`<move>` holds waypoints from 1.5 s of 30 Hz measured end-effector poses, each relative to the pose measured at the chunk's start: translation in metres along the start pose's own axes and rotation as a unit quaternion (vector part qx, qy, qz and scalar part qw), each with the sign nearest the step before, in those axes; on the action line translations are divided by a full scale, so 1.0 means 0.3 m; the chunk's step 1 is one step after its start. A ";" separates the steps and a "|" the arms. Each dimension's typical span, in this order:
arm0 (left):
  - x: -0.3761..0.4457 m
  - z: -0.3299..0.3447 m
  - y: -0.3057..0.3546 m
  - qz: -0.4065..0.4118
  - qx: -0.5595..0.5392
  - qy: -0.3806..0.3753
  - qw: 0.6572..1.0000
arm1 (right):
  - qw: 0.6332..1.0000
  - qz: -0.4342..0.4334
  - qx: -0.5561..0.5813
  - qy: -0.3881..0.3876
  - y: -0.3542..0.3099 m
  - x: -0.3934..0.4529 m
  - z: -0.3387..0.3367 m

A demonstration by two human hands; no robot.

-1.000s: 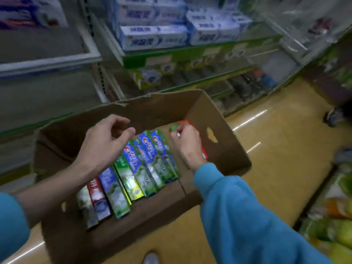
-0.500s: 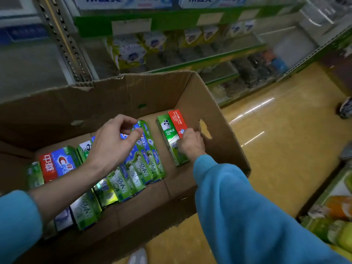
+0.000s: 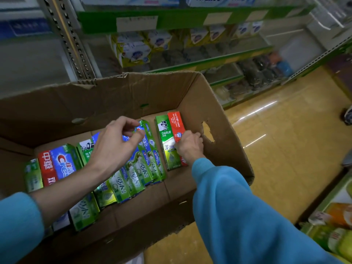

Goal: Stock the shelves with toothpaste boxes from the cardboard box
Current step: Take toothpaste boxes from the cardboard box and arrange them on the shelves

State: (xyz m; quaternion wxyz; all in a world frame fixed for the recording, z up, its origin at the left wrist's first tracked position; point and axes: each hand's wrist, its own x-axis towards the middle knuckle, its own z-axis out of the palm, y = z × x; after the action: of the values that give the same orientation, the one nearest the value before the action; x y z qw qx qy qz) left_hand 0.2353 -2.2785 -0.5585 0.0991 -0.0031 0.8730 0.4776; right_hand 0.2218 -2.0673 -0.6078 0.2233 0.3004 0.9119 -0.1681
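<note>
A large open cardboard box (image 3: 224,115) fills the lower middle of the view, with several toothpaste boxes lying in a row on its bottom. My right hand (image 3: 189,144) grips the red toothpaste box (image 3: 175,121), which lies beside a green Darlie box (image 3: 165,137) near the box's right wall. My left hand (image 3: 114,147) hovers over the green-and-blue Crest boxes (image 3: 150,161) with fingers loosely curled and thumb near forefinger, holding nothing. A red-and-blue box (image 3: 57,164) lies at the left.
Store shelves (image 3: 175,20) with green edges stand behind the cardboard box, holding white and yellow packs. A metal upright (image 3: 64,39) rises at the left. Yellow shiny floor (image 3: 285,140) stretches to the right. Colourful goods (image 3: 335,225) sit at the lower right edge.
The view has dropped closer to the box. My right hand slid down the red box toward the right wall. My left hand stays hovering above the Crest boxes.
</note>
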 end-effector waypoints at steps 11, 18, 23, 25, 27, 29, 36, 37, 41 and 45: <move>-0.046 0.023 -0.006 -0.004 -0.020 -0.004 1.000 | 1.000 -0.004 0.020 -0.015 0.030 -0.010 0.032; -0.069 -0.031 -0.002 -0.011 -0.038 0.006 0.999 | 0.997 -0.026 0.076 0.021 -0.016 -0.073 -0.049; -0.073 -0.105 0.030 -0.029 -0.109 0.026 0.993 | 0.992 -0.089 0.075 -0.051 -0.117 -0.204 -0.185; -0.070 -0.142 0.034 -0.048 -0.162 0.032 0.985 | 0.986 -0.124 0.043 -0.101 -0.165 -0.277 -0.243; -0.073 -0.186 0.039 -0.068 -0.230 0.045 0.970 | 0.972 -0.172 0.041 -0.152 -0.208 -0.350 -0.285; -0.081 -0.242 0.050 -0.080 -0.301 0.060 0.948 | 0.952 -0.227 0.068 -0.193 -0.251 -0.424 -0.311; -0.155 -0.562 0.034 -0.021 -0.424 0.148 0.893 | 0.889 -0.319 0.145 -0.293 -0.491 -0.671 -0.351; -0.172 -0.628 0.021 -0.018 -0.430 0.166 0.887 | 0.879 -0.321 0.162 -0.314 -0.539 -0.703 -0.342; -0.255 -0.934 -0.059 -0.018 -0.430 0.254 0.866 | 0.839 -0.323 0.258 -0.354 -0.788 -0.850 -0.278; -0.360 -1.243 -0.181 -0.033 -0.418 0.353 0.836 | 0.788 -0.376 0.291 -0.391 -1.034 -1.013 -0.206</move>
State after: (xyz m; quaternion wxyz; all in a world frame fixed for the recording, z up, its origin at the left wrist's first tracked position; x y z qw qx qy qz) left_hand 0.2833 -2.6289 -0.3893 -0.2112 -0.2413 0.5649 0.7603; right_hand 0.2284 -2.4203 -0.3476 0.3819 -0.1073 0.6955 -0.5991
